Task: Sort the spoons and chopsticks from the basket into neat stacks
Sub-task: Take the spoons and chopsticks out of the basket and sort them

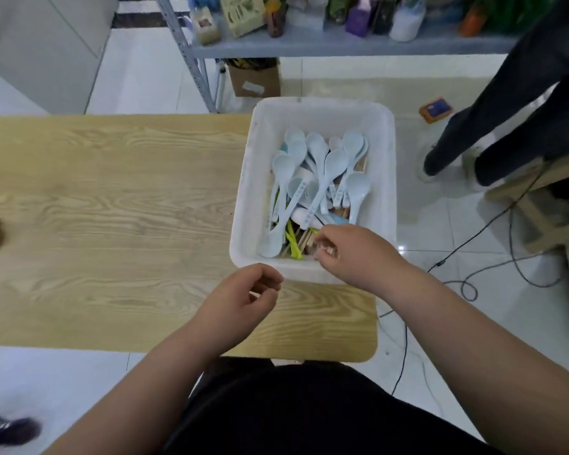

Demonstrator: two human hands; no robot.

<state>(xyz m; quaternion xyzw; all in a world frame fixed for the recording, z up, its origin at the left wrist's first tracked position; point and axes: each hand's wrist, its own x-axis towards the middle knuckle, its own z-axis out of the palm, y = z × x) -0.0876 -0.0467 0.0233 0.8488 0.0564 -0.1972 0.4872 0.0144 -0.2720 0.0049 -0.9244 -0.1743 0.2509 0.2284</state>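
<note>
Sorting is barely starting: spoons (312, 172) and chopsticks (304, 236) are lying jumbled in the basket (254, 159) on the table's (112, 208) right end, the right hand (345, 251) is pinching chopsticks at the near end, and the left hand (240, 297) is hovering loosely curled, empty.

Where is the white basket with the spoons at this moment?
In the head view, the white basket stands at the wooden table's right end; the right hand reaches into its near side.

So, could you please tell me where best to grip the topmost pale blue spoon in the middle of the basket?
Pinch the spoon by its handle, coming from above: it lies uppermost with nothing over it, its handle end nearest you and its bowl farther away.
</note>
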